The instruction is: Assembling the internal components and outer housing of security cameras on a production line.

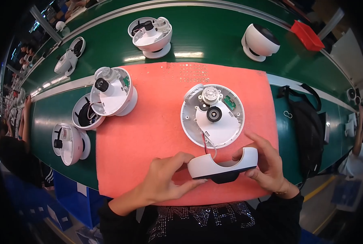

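Note:
Between my two hands is a white curved cover with a black face [208,167], tilted on edge with its notched rim upward. My left hand [165,179] pinches its left end between thumb and fingers. Its right end is gripped by my right hand [268,164]. Just beyond it lies an open round white camera housing [212,132], showing a black lens unit [214,114], a silver motor [210,95] and a small green circuit board [230,103]. Thin wires [205,147] run from the housing's near edge toward the cover.
A pink foam mat [149,142] covers the bench, with several tiny screws [194,72] at its far edge. Opened housings [112,97] stand at left and at the back [153,38]. A closed white unit [260,42], a red tray [307,35] and a black bag [305,126] are right.

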Demonstrator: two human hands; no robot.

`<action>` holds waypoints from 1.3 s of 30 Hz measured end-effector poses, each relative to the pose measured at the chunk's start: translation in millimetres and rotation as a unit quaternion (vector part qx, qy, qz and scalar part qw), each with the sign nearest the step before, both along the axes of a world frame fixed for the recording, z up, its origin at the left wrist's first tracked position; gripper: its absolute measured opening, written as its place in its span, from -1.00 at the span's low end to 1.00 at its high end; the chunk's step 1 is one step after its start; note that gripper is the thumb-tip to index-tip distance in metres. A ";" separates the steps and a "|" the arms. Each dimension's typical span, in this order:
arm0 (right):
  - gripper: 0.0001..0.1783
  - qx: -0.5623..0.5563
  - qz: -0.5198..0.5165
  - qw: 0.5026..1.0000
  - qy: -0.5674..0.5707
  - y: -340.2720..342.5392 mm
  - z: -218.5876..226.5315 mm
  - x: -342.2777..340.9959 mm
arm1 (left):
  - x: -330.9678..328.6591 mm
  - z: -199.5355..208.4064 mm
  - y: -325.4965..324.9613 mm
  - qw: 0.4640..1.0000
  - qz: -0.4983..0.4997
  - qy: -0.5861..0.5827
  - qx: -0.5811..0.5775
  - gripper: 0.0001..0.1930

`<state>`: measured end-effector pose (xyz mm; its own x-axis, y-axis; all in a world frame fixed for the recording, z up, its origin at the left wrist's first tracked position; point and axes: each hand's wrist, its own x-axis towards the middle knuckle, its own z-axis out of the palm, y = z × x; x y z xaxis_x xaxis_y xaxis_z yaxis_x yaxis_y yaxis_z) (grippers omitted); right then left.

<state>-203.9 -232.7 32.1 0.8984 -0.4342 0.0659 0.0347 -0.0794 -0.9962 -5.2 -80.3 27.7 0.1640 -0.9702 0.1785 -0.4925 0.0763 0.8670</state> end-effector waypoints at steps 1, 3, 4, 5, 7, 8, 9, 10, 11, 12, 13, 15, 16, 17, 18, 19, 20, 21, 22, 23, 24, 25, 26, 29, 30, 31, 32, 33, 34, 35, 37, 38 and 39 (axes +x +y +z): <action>-0.37 0.017 -0.003 1.000 0.018 -0.1 -0.3 -0.9 | 0.2 -0.9 0.0 1.000 0.005 0.024 0.000 -0.62; -0.29 -0.090 0.000 0.996 0.019 1.0 -13.6 -7.9 | 0.9 -0.7 -0.5 0.999 0.009 0.048 -0.001 -0.62; -0.21 -0.195 0.002 0.980 0.020 1.2 -18.2 -10.5 | 1.9 0.2 -1.1 0.999 0.004 0.033 -0.007 -0.63; -0.09 -0.257 0.042 0.965 0.019 -0.4 -17.7 -9.3 | 2.4 0.8 -1.7 1.000 -0.002 0.018 -0.012 -0.63; -0.09 -0.250 0.026 0.968 -0.024 0.7 -24.6 -5.9 | 1.0 -1.0 -2.1 1.000 -0.003 0.018 -0.021 -0.63; -0.09 -0.241 0.011 0.968 -0.066 0.9 -27.8 -5.2 | -0.1 -1.4 -2.4 0.999 -0.003 0.018 -0.030 -0.63; -0.09 -0.242 0.009 0.968 -0.066 0.5 -29.3 -5.9 | -1.0 -1.2 -2.7 0.999 -0.005 0.018 -0.030 -0.63; -0.07 -0.240 0.010 0.970 -0.044 0.0 -30.3 -7.2 | -2.0 -0.9 -3.1 0.999 0.004 0.013 -0.036 -0.63; -0.05 -0.239 0.010 0.971 -0.022 -0.2 -30.5 -8.2 | -2.7 -0.6 -3.4 0.999 0.012 0.009 -0.042 -0.63; -0.05 -0.238 0.012 0.971 -0.023 -0.3 -26.7 -6.8 | -2.7 -1.3 -2.9 0.999 0.014 0.007 -0.042 -0.63; 0.00 -0.237 0.015 0.971 -0.007 -0.3 -18.9 -4.6 | -2.1 -2.6 -2.8 0.999 0.018 0.025 -0.043 -0.62; 0.06 -0.237 0.017 0.971 0.010 1.9 -11.5 0.4 | -1.5 -2.3 -3.3 0.998 0.021 0.043 -0.045 -0.61; 0.11 -0.186 -0.001 0.982 -0.019 4.3 -9.9 3.6 | -1.2 -1.1 -4.2 0.995 0.027 0.092 -0.031 -0.60; 0.16 -0.133 -0.019 0.990 -0.047 5.1 -8.3 5.5 | -0.9 0.2 -4.7 0.989 0.032 0.141 -0.017 -0.59; 0.23 -0.124 0.031 0.991 -0.048 -1.2 -5.6 6.0 | -0.2 1.3 -4.9 0.984 0.027 0.175 -0.005 -0.58; 0.23 -0.124 0.032 0.991 -0.049 -0.1 -6.3 7.2 | 0.0 2.5 -5.5 0.984 0.027 0.174 -0.005 -0.58; 0.24 -0.156 0.021 0.987 -0.039 1.8 -7.9 9.1 | -0.4 3.6 -6.3 0.978 0.038 0.206 0.004 -0.58; 0.25 -0.187 0.009 0.982 -0.027 3.4 -9.2 8.9 | -1.4 4.6 -7.6 0.970 0.046 0.238 0.014 -0.58; 0.26 -0.155 0.012 0.987 -0.030 3.9 -13.5 7.9 | -2.4 4.6 -8.6 0.970 0.044 0.238 0.014 -0.58; 0.26 -0.155 0.010 0.987 -0.029 4.5 -15.7 8.7 | -3.3 4.0 -9.8 0.972 0.042 0.232 0.009 -0.59; 0.26 -0.140 -0.015 0.989 -0.044 6.5 -17.3 11.1 | -4.5 3.6 -10.2 0.973 0.042 0.225 0.004 -0.59; 0.26 -0.125 -0.040 0.990 -0.059 7.8 -17.5 12.3 | -6.1 3.6 -11.3 0.973 0.041 0.225 0.005 -0.59; 0.26 -0.125 -0.042 0.989 -0.059 7.4 -15.5 11.9 | -8.1 3.7 -12.9 0.976 0.041 0.215 -0.007 -0.59; 0.24 -0.212 -0.062 0.973 -0.059 6.0 -8.9 15.6 | -11.4 0.4 -13.5 0.980 0.053 0.188 -0.034 -0.59; 0.24 -0.168 -0.055 0.982 -0.058 5.6 -7.1 17.6 | -12.0 -0.7 -12.7 0.981 0.066 0.173 -0.050 -0.59; 0.23 -0.125 -0.047 0.989 -0.057 4.9 -4.0 20.5 | -11.5 1.7 -11.7 0.981 0.068 0.174 -0.051 -0.59; 0.21 -0.043 -0.025 0.995 -0.085 3.4 2.2 25.6 | -9.8 8.3 -11.3 0.966 0.077 0.246 -0.011 -0.59; 0.20 0.053 -0.011 0.996 -0.065 1.4 10.8 30.8 | -7.0 13.4 -11.8 0.942 0.092 0.320 0.026 -0.60; 0.18 0.146 -0.007 0.988 -0.040 -0.8 19.5 29.3 | -5.7 23.7 -18.5 0.928 0.089 0.356 0.063 -0.63; 0.12 0.182 -0.020 0.981 -0.069 -5.8 18.6 31.7 | -3.5 37.5 -27.1 0.907 0.076 0.403 0.098 -0.64; 0.04 0.203 -0.031 0.978 -0.045 -13.7 24.7 37.0 | 9.9 48.9 -37.8 0.889 0.062 0.407 0.201 -0.57; -0.01 0.242 -0.052 0.968 -0.033 -12.1 28.5 39.0 | 13.2 52.9 -39.1 0.889 0.065 0.409 0.194 -0.57; -0.01 0.239 -0.045 0.969 -0.031 -9.8 31.9 40.4 | 14.1 57.7 -38.1 0.886 0.058 0.414 0.200 -0.54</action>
<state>-163.5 -242.5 64.0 0.8567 -0.5040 -0.1095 0.1100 0.3861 -0.9159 8.9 -118.4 85.4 0.1798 -0.8967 -0.4044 0.3403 -0.3290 0.8809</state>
